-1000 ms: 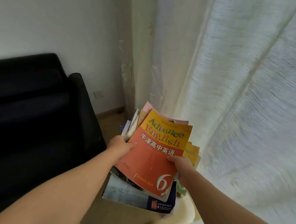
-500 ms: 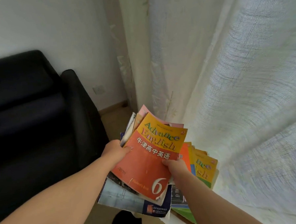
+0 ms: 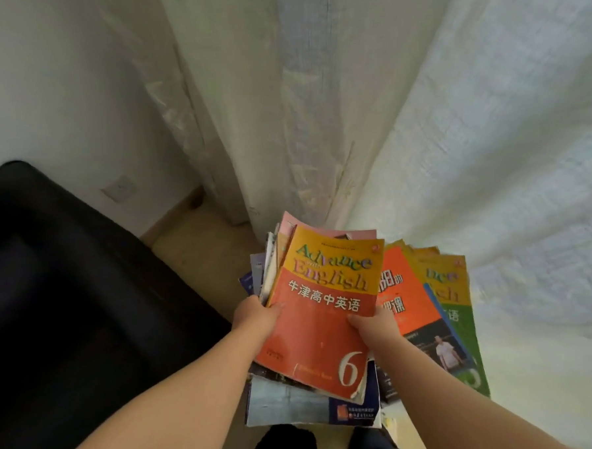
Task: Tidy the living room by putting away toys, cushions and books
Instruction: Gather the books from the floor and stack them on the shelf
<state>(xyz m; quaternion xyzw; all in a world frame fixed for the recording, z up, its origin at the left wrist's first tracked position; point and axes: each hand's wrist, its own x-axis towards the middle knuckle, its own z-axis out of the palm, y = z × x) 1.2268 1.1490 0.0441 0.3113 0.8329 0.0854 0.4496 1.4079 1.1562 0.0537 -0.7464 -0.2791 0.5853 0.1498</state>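
Your left hand (image 3: 255, 317) grips the left edge of the book stack (image 3: 297, 401). Its thumb is pressed on the cover of the top red-and-yellow English textbook (image 3: 322, 329); the other fingers are curled underneath, hidden. Your right hand (image 3: 375, 326) clamps the stack's right edge, thumb on the same cover, fingers out of sight below. The stack sits tilted between both hands. Just right of your right fingers, an orange book (image 3: 406, 297) overlaps a green book (image 3: 458, 305), both beside the curtain (image 3: 453, 113). Left of your left fingers is a black sofa (image 3: 68, 287).
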